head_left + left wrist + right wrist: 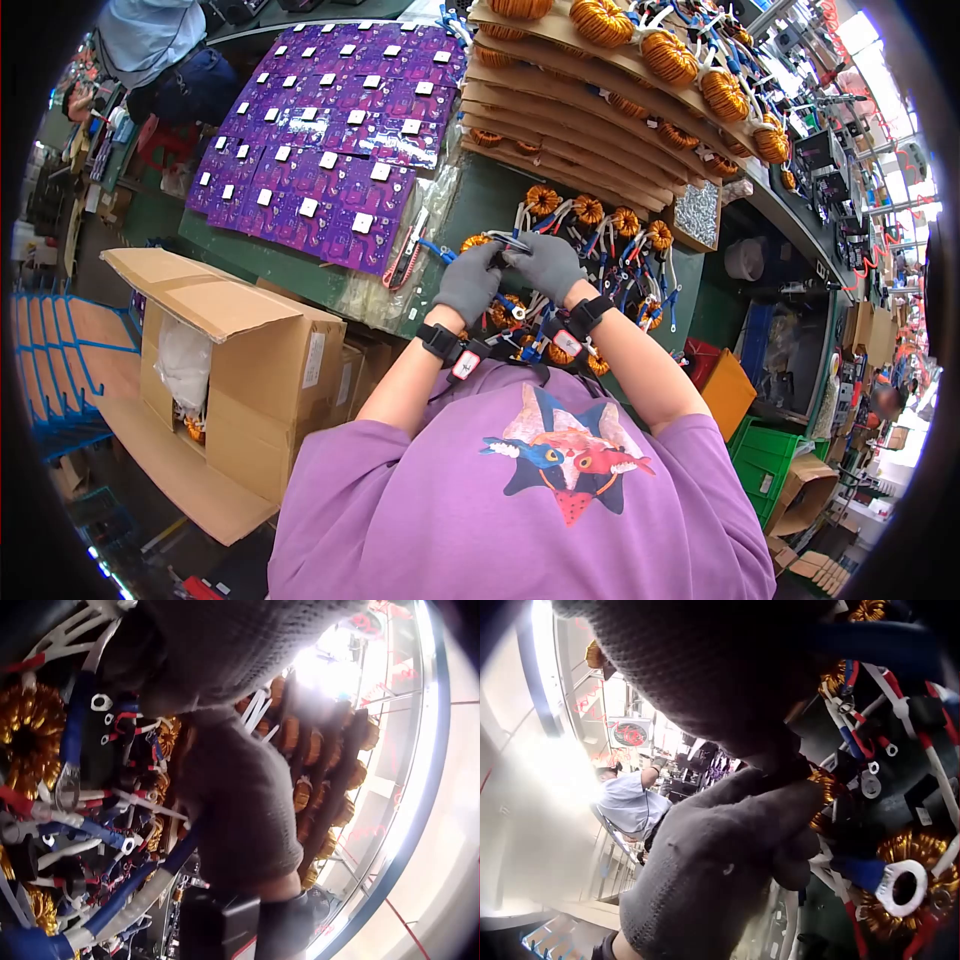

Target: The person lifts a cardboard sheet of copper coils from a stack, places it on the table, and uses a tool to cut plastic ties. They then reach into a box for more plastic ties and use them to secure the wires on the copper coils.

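Observation:
Both hands wear grey knitted gloves and meet over a cluster of copper-wound ring coils at the bench's near side. My left hand (468,287) curls its fingers beside an orange coil (474,242), pinching the coil's cables. Close against it, my right hand (548,268) grips cables too, thumb and fingers bent inward. A blue-and-white sleeved cable (161,881) runs up to the right hand in the left wrist view. The pinched ends are hidden by the fingers. Below the hands, a large ring terminal (905,888) on a blue sleeve overlaps a coil in the right wrist view.
Purple circuit boards (320,130) cover the bench at left, a red-and-grey utility knife (405,255) beside them. Cardboard layers (570,130) stacked with coils rise ahead. A box of small metal parts (697,213) stands right; an open carton (250,370) is at lower left.

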Available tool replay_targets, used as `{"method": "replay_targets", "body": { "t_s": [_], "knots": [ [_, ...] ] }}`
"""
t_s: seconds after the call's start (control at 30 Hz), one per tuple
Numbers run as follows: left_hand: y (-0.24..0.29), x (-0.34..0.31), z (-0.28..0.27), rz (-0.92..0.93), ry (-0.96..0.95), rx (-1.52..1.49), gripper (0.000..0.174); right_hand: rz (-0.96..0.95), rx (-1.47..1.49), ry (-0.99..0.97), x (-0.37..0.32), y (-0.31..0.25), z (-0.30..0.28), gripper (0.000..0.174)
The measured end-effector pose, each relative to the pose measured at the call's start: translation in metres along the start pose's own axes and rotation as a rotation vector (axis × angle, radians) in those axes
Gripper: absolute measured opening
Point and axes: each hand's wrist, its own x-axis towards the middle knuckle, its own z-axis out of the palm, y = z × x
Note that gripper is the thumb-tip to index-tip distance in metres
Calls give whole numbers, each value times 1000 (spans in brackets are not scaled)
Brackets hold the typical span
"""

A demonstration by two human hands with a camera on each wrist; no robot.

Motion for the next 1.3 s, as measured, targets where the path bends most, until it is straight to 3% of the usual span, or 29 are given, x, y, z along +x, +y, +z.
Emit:
{"method": "replay_targets", "body": {
  "t_s": [0.03, 0.1, 0.13, 0.23, 0.3, 0.4, 0.43, 0.5, 0.53, 0.6, 0.63, 0.7, 0.8, 0.93, 1.13, 1.3],
  "knots": [
    [2, 3, -7, -3, 2, 0, 31, -1, -1, -3, 0, 2, 0, 32],
    [16, 14, -26, -91, -290, 276, 24, 3, 16, -25, -1, 5, 1, 39],
    [19, 17, -30, -88, -329, 304, 23, 1, 15, -25, -3, 4, 2, 39],
    [32, 23, -36, -89, -397, 449, 23, 10, 76, 1, -6, 0, 1, 44],
    [29, 18, -34, -48, -344, 478, 23, 73, 147, -15, -2, 3, 3, 43],
    [15, 12, -36, -257, -426, -187, 28, 73, 301, 21, 1, 14, 13, 41],
    [13, 9, -34, -259, -429, -187, 28, 76, 303, 20, 2, 17, 16, 41],
    [8, 4, -34, -427, -441, -604, 25, 75, 353, 17, 6, 20, 22, 37],
    [7, 5, -37, -428, -438, -604, 25, 73, 353, 14, 7, 23, 23, 37],
    [6, 9, -42, -626, -462, -903, 24, -70, 558, -39, 6, 30, 21, 29],
    [5, 9, -41, -626, -459, -906, 24, -71, 556, -42, 4, 32, 20, 29],
    [0, 9, -39, -535, -354, -1056, 21, 79, 982, -116, 0, 34, 18, 21],
    [-6, 8, -29, -404, -350, -930, 21, 128, 1072, -147, -6, 35, 6, 13],
    [-3, 8, -25, -412, -336, -799, 23, 226, 1066, -155, -12, 23, -1, 15],
    [-12, 12, -17, -454, -336, -958, 21, 202, 1098, -3, -9, 18, 11, 14],
    [-1, 20, -24, -508, -380, -792, 15, 212, 1032, -26, -12, 22, 4, 16]
  ]
}}
